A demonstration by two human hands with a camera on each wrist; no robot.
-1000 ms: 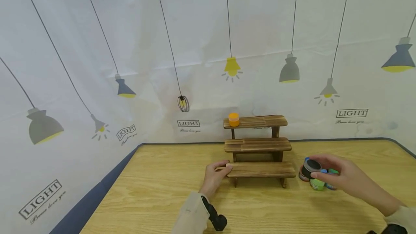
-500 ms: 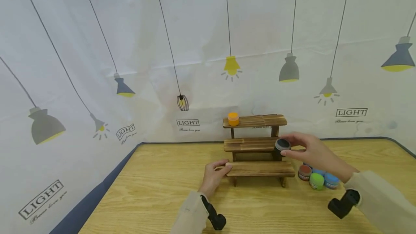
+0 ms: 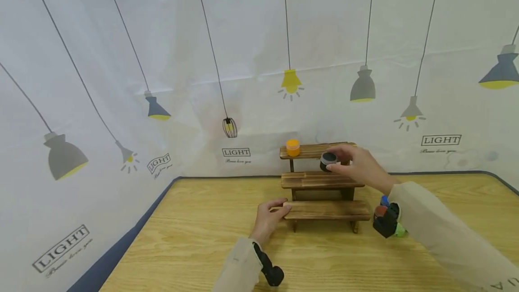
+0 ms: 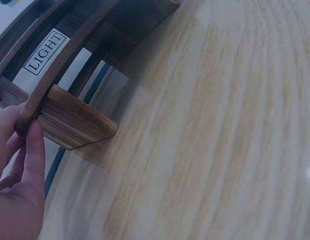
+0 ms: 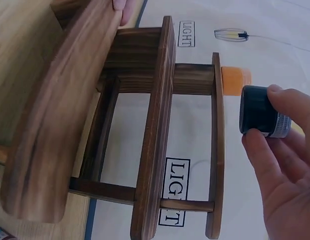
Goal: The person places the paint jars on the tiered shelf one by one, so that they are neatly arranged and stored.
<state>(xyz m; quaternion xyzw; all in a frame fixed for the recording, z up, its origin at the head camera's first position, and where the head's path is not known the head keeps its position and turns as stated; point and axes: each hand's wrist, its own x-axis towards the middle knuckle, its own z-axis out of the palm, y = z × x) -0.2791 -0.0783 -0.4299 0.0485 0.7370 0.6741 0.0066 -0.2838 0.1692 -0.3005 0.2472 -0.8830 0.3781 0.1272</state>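
Note:
A small dark jar point(image 5: 258, 110) with a black lid is pinched between the thumb and fingers of my right hand point(image 3: 358, 166). In the head view the jar overlaps the gap between the top and middle steps of a three-step wooden stand point(image 3: 324, 211). My left hand point(image 3: 267, 219) pinches the left end of the stand's lowest step, thumb and fingers on either face, as the left wrist view shows point(image 4: 22, 170). An orange jar point(image 3: 293, 148) stands at the left end of the top step.
Right of the stand, a red-brown jar point(image 3: 380, 212), a green jar point(image 3: 399, 230) and a blue jar point(image 3: 384, 200) sit on the wooden table point(image 3: 194, 247), partly hidden by my right wrist and sleeve. A lamp-printed cloth point(image 3: 243, 57) backs the table.
My right hand has carried the dark jar from beside the other jars leftward and up to the stand's upper steps. My left hand has kept its place on the lowest step.

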